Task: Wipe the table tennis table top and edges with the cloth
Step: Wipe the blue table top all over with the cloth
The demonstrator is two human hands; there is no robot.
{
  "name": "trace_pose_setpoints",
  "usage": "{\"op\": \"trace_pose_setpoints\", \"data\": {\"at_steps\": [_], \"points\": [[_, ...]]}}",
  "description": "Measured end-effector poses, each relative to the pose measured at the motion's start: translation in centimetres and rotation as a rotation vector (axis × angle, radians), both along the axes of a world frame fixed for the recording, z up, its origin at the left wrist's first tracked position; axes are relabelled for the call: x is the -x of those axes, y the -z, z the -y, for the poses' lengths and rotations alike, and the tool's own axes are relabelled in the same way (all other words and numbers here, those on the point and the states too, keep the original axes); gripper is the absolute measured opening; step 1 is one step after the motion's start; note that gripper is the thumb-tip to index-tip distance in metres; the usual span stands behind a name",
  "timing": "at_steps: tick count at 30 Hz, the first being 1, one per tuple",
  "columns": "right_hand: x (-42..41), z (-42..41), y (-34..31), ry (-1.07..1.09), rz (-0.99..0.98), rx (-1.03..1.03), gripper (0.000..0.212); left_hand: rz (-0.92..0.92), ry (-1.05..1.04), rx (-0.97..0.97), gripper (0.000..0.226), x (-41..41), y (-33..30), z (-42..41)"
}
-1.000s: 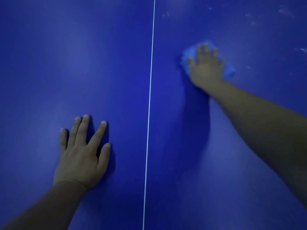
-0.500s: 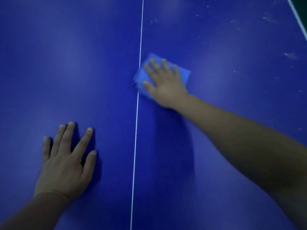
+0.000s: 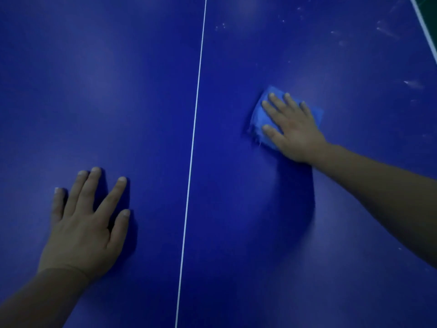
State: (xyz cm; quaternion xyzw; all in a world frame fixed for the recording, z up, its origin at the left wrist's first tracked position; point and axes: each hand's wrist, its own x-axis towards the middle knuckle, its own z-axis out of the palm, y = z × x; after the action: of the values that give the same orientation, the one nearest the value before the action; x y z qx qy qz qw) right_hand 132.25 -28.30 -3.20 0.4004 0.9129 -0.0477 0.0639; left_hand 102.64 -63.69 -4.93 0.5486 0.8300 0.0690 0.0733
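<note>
The dark blue table tennis table top (image 3: 118,91) fills the view, split by a thin white centre line (image 3: 192,147). A light blue folded cloth (image 3: 259,117) lies on the right half, a hand's width right of the line. My right hand (image 3: 292,126) presses flat on it with fingers straight and spread, covering most of the cloth. My left hand (image 3: 85,223) rests flat on the left half, fingers spread, holding nothing.
Whitish dust marks and smudges (image 3: 387,29) dot the far right part of the top. The white edge line (image 3: 425,27) and the table's right edge show at the top right corner.
My right hand slid the cloth left to the centre line, then back to the right and nearer to me. My left hand stays planted on the left half.
</note>
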Motion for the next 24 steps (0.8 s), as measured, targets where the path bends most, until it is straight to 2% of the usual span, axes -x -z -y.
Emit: {"op": "trace_pose_setpoints", "data": {"at_steps": [4,6,9,12,15,17,21,24], "points": [[-1.9,-7.6,-0.3,0.241,0.010,-0.069,0.089,-0.004,0.000,-0.010,0.063,0.0,0.0,0.0],[-2.5,-7.5,-0.3,0.257,0.010,-0.055,0.088,-0.002,0.001,-0.011,0.062,-0.1,0.0,0.0],[-5.5,-2.5,0.4,0.137,0.002,-0.038,0.079,0.003,0.006,-0.016,0.062,-0.1,-0.2,0.0],[-9.7,5.1,0.7,-0.087,-0.036,-0.034,0.070,0.005,0.011,-0.015,0.062,-0.1,-0.2,0.0],[-10.5,5.4,0.4,-0.190,-0.054,0.005,0.067,-0.001,0.015,-0.004,0.063,-0.1,-0.2,0.0],[-9.0,1.5,0.5,-0.104,-0.043,-0.044,0.075,0.003,0.014,-0.007,0.063,0.0,-0.2,0.0],[-5.8,-5.3,0.2,0.207,-0.017,-0.036,0.085,0.011,0.007,-0.010,0.063,-0.1,-0.1,0.0],[-6.3,-3.3,0.3,0.204,-0.007,-0.036,0.086,0.020,0.002,-0.009,0.064,-0.1,-0.1,0.0]]}}
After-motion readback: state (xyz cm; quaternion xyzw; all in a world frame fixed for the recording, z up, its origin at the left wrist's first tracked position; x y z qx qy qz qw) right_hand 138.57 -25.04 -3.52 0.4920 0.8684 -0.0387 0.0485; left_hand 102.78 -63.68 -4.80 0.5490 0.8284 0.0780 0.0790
